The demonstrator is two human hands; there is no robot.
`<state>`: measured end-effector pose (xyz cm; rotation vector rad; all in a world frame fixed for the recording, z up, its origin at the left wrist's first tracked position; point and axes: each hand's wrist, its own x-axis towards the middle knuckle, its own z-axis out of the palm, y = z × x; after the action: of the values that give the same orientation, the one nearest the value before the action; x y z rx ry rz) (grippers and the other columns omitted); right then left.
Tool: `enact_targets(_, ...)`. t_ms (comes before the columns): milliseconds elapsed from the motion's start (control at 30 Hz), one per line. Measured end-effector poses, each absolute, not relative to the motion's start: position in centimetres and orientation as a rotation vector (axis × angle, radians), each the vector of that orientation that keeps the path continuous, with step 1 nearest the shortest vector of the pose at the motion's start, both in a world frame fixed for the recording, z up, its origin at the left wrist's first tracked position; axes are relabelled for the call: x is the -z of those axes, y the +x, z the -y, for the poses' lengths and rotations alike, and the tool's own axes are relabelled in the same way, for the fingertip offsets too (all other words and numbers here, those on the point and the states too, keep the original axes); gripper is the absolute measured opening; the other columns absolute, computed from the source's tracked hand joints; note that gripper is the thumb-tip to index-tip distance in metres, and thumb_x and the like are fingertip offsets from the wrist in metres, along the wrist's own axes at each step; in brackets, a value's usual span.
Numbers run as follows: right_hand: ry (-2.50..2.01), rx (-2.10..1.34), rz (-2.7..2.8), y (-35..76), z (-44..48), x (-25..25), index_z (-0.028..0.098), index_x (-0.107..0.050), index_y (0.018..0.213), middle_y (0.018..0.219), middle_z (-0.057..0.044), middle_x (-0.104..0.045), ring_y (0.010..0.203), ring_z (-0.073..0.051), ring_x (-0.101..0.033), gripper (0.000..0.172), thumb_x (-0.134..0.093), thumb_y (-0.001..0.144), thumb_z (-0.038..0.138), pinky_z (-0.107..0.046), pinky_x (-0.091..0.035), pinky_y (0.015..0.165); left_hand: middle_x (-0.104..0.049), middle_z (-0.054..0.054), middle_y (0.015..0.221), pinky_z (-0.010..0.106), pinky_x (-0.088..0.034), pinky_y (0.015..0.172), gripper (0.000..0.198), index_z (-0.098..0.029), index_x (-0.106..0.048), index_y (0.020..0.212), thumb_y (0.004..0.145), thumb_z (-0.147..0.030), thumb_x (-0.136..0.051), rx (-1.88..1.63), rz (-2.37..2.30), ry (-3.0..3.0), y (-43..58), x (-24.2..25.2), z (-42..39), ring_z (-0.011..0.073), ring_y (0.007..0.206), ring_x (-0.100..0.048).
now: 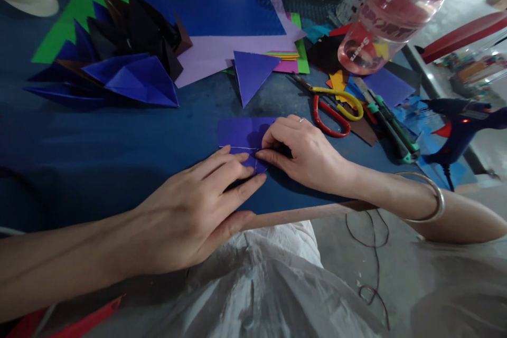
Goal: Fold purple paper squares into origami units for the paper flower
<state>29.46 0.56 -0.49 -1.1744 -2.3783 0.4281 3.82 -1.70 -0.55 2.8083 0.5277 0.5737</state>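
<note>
A small piece of purple-blue paper (240, 131) lies on the blue tabletop near its front edge, with pale crease lines across it and its near side folded. My left hand (198, 206) rests on its near part, fingers stretched out and pressing down. At the paper's right side is my right hand (307, 150), a ring on one finger, its thumb and curled fingers pinching the fold. My fingers cover part of the near edge. Just beyond them stands a folded purple-blue paper triangle (253, 75).
Pointed folded shapes in blue paper (140, 79) and black paper (127, 29) sit at the left. Lilac sheets (209, 55) lie behind. On the right are scissors (332, 111), a utility knife (390, 121), a glue gun (461, 127) with a red light, paper scraps and a pink bottle (380, 26).
</note>
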Motion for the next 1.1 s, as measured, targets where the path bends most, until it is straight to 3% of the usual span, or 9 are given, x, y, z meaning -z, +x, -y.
enact_targets(100, -1.175, -0.428, 2.383, 29.4, -0.6, 0.5, 0.017, -0.067, 0.092, 0.086, -0.004, -0.065, 0.082, -0.019, -0.052, 0.021, -0.066, 0.106, 0.032, -0.032, -0.036, 0.078, -0.071, 0.013, 0.123, 0.056, -0.054, 0.119, 0.039, -0.011, -0.064, 0.14, 0.107, -0.025, -0.05, -0.573, -0.556, 2.802, 4.0, 0.5, 1.8, 0.0301, 0.121, -0.066)
enact_targets(300, -1.177, -0.427, 2.386, 29.5, -0.7, 0.5, 0.016, -0.068, 0.093, 0.087, -0.004, -0.066, 0.084, -0.02, -0.053, 0.021, -0.067, 0.106, 0.032, -0.032, -0.036, 0.078, -0.067, 0.012, 0.139, 0.054, -0.047, 0.127, 0.039, -0.013, -0.063, 0.142, 0.108, -0.024, -0.047, -0.573, -0.579, 2.793, 4.0, 0.9, 2.0, 0.0281, 0.129, -0.066)
enact_targets(467, -1.177, -0.439, 2.391, 29.5, -0.8, 0.6, 0.016, -0.068, 0.093, 0.088, -0.004, -0.068, 0.084, -0.02, -0.054, 0.021, -0.067, 0.106, 0.032, -0.032, -0.036, 0.079, -0.069, 0.012, 0.14, 0.052, -0.045, 0.128, 0.039, -0.011, -0.062, 0.143, 0.11, -0.024, -0.046, -0.559, -0.576, 2.839, 4.0, 0.9, 1.9, 0.0267, 0.133, -0.065)
enact_targets(633, -1.172, -0.444, 2.359, 29.7, -0.8, 0.5, 0.017, -0.067, 0.095, 0.09, -0.003, -0.069, 0.086, -0.02, -0.058, 0.016, -0.074, 0.102, 0.031, -0.033, -0.036, 0.079, -0.072, 0.011, 0.139, 0.051, -0.049, 0.125, 0.039, -0.011, -0.065, 0.141, 0.109, -0.023, -0.047, -0.549, -0.582, 2.851, 4.0, 0.6, 1.9, 0.0267, 0.131, -0.065)
enact_targets(867, -1.193, -0.413, 2.381, 30.1, -0.6, 0.5, 0.018, -0.063, 0.115, 0.113, -0.009, -0.072, 0.102, -0.026, -0.063, 0.028, -0.076, 0.098, 0.037, -0.04, -0.043, 0.091, -0.073, 0.012, 0.14, 0.052, -0.051, 0.124, 0.039, -0.011, -0.066, 0.141, 0.107, -0.022, -0.05, -0.569, -0.605, 2.85, 4.1, 0.7, 2.0, 0.0282, 0.132, -0.065)
enact_targets(1100, -1.318, -0.366, 2.394, 30.8, -0.7, 0.4, 0.021, -0.06, 0.12, 0.123, -0.012, -0.07, 0.113, -0.032, -0.062, 0.034, -0.073, 0.099, 0.043, -0.047, -0.045, 0.095, -0.069, 0.01, 0.147, 0.052, -0.047, 0.126, 0.041, -0.013, -0.061, 0.146, 0.109, -0.024, -0.049, -0.472, -0.605, 2.879, 3.9, 0.6, 2.1, 0.0278, 0.137, -0.061)
